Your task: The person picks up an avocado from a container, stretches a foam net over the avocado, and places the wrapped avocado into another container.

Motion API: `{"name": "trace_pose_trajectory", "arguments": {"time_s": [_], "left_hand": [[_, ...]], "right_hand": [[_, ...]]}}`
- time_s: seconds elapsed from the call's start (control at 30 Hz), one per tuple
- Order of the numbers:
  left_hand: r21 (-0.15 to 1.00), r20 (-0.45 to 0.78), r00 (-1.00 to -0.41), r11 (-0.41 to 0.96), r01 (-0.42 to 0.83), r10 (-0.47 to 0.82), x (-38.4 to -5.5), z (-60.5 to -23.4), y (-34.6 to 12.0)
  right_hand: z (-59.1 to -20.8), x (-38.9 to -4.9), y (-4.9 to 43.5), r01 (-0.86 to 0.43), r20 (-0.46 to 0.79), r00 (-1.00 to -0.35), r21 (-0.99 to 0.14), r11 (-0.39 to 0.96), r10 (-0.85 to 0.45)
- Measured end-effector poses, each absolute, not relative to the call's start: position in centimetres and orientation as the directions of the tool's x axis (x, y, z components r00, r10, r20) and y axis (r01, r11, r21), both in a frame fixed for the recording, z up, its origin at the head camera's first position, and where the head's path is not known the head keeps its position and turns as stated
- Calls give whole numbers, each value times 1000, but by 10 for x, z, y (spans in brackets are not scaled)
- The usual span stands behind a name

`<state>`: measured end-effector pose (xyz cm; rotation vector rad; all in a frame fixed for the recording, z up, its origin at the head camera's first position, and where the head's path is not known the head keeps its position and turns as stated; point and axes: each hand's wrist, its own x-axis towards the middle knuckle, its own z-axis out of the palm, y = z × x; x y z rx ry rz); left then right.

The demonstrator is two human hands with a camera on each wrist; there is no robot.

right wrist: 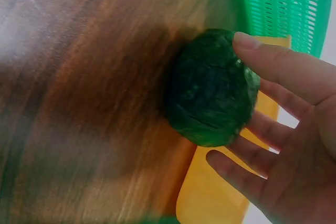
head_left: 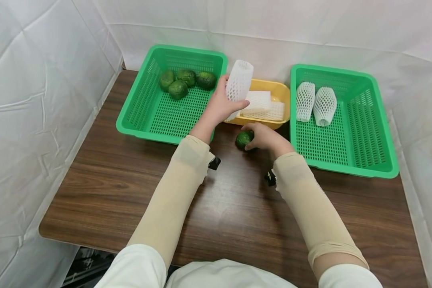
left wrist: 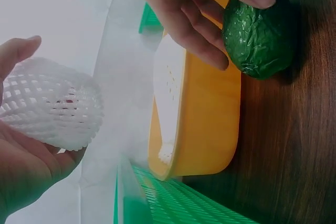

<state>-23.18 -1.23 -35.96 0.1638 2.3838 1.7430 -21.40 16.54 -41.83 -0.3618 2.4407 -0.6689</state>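
Observation:
A white foam net sleeve [head_left: 239, 80] is held upright in my left hand [head_left: 223, 100], above the near-left edge of the yellow bin [head_left: 286, 100]. In the left wrist view the thumb and fingers lie on opposite sides of the sleeve [left wrist: 58, 103]. My right hand [head_left: 266, 138] is around a dark green avocado [head_left: 244, 140] with a wrinkled, glossy surface, on the table just in front of the bin. The right wrist view has the thumb tip on the edge of the avocado [right wrist: 212, 87], the fingers partly hidden behind it and the little finger apart.
On the left stands a green basket [head_left: 129, 116] with several avocados [head_left: 178, 89] at its back. Another green basket [head_left: 378, 120] at the right holds two net-sleeved pieces [head_left: 325, 106]. More foam nets [head_left: 257, 100] lie in the bin. A white sheet hangs behind the brown table [head_left: 129, 180].

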Motion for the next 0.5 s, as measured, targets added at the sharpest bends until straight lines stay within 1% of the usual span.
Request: {"name": "trace_pose_trajectory", "arguments": {"time_s": [0.27, 0.4, 0.5], "left_hand": [[963, -59, -976, 268, -1, 208, -231, -363, -12], [962, -61, -976, 273, -2, 208, -231, -363, -11], [963, -57, -976, 270, 2, 211, -231, -363, -11]], "right_hand": [[-428, -212, 157, -155, -443, -819, -439, 885, -363], [-428, -211, 156, -165, -430, -824, -442, 882, -369], [-424, -212, 157, -173, -403, -830, -474, 864, -386]]}}
